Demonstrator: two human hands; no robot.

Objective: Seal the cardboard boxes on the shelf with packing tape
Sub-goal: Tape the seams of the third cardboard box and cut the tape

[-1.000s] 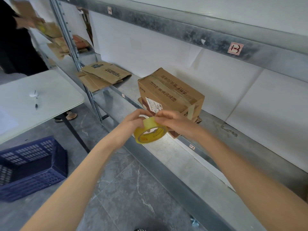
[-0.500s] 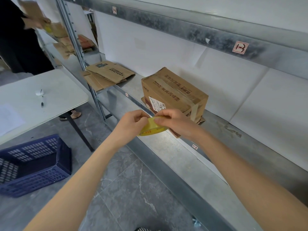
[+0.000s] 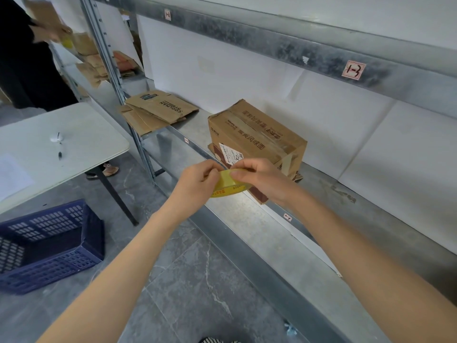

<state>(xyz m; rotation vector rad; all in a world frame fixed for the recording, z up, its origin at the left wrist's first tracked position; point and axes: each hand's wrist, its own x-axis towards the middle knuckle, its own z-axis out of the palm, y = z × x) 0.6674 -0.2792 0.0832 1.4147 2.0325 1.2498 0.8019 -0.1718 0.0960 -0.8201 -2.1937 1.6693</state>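
A yellowish roll of packing tape (image 3: 227,185) is held between both hands in front of the shelf. My left hand (image 3: 195,184) grips its left side with curled fingers. My right hand (image 3: 262,178) pinches the roll's top edge with thumb and fingers. Just behind the hands, a closed brown cardboard box (image 3: 257,137) with printed lettering and a white label stands on the grey metal shelf (image 3: 247,219). Old tape runs along the box's top seam. Flattened cardboard lies under the box.
Flattened cardboard boxes (image 3: 158,111) lie on the shelf's left end. A white table (image 3: 74,134) stands at left, with a dark blue plastic crate (image 3: 49,246) on the floor beside it. Another person in black (image 3: 22,58) works at the far shelf.
The roll has tilted from showing its open ring to lying nearly flat between the hands. My fingers have closed in on its top edge. The view has drifted slightly.
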